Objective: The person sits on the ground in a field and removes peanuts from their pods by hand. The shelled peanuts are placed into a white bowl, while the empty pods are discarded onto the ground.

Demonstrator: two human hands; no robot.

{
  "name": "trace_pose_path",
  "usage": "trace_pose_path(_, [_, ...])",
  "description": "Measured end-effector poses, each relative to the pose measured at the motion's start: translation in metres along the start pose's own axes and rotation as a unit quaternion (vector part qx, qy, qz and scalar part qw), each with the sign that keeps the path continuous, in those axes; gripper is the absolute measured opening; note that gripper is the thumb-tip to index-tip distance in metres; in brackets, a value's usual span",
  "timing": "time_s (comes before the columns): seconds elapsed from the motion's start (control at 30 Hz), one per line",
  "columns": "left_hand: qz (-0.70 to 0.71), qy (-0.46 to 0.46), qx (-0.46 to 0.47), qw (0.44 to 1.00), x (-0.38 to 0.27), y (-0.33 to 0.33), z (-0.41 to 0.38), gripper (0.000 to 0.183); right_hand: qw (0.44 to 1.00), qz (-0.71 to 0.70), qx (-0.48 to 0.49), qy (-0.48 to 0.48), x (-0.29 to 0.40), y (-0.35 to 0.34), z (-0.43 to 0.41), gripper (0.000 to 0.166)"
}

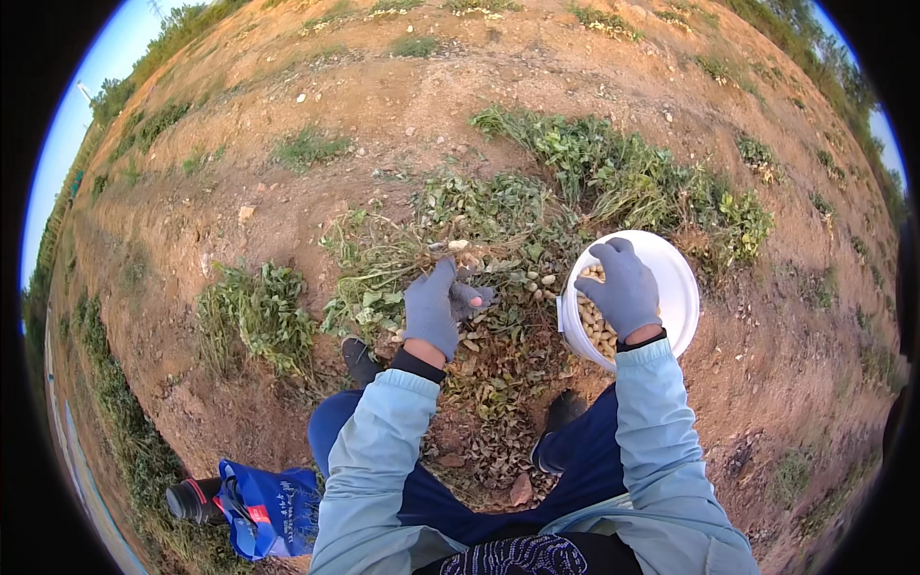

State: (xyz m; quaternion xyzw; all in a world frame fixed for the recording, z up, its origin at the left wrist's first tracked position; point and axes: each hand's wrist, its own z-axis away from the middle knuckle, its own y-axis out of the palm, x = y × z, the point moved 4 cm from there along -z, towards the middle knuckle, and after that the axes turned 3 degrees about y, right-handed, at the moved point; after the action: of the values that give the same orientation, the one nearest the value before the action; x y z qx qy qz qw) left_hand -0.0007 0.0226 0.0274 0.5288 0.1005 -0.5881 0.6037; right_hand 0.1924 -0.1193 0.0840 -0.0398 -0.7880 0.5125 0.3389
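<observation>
My left hand (pixel 438 305), in a grey glove with a fingertip showing through, is at the roots of a pulled peanut plant (pixel 381 251); whether its fingers grip the plant is not plain. My right hand (pixel 624 287), gloved in grey too, is over the mouth of a white plastic bucket (pixel 681 287), fingers curved and apart. Unshelled peanuts (pixel 598 329) lie in the bucket, on its left side. What is under the right palm is hidden. Between the hands, several loose peanuts (pixel 540 284) rest on leaves and stems.
Heaps of peanut plants (pixel 611 162) lie beyond the bucket, and another heap (pixel 262 316) is at the left. A blue bag (pixel 269 510) with writing and a dark bottle (pixel 194 501) are at the lower left. Dry leaves and a reddish stone (pixel 521 489) lie between my feet.
</observation>
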Motion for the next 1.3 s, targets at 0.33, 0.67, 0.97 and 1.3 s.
trace_pose_path(0.33, [-0.165,0.029,-0.039,0.985,-0.005,0.004,0.005,0.032,0.948,-0.300,0.063,-0.085,0.067,0.049,-0.006,0.042])
trace_pose_path(0.67, [-0.267,-0.055,0.138,0.952,-0.007,0.012,0.025,0.054,0.781,-0.601,0.057,0.162,0.050,0.064,-0.018,0.023])
trace_pose_path(0.97, [-0.482,0.102,0.158,0.856,-0.011,-0.021,0.010,0.074,0.621,-0.730,0.119,0.261,0.035,0.069,-0.023,0.026])
trace_pose_path(1.3, [-0.314,-0.073,0.223,0.920,0.001,-0.004,0.019,0.066,0.552,-0.773,0.147,0.275,0.041,0.068,-0.020,0.019])
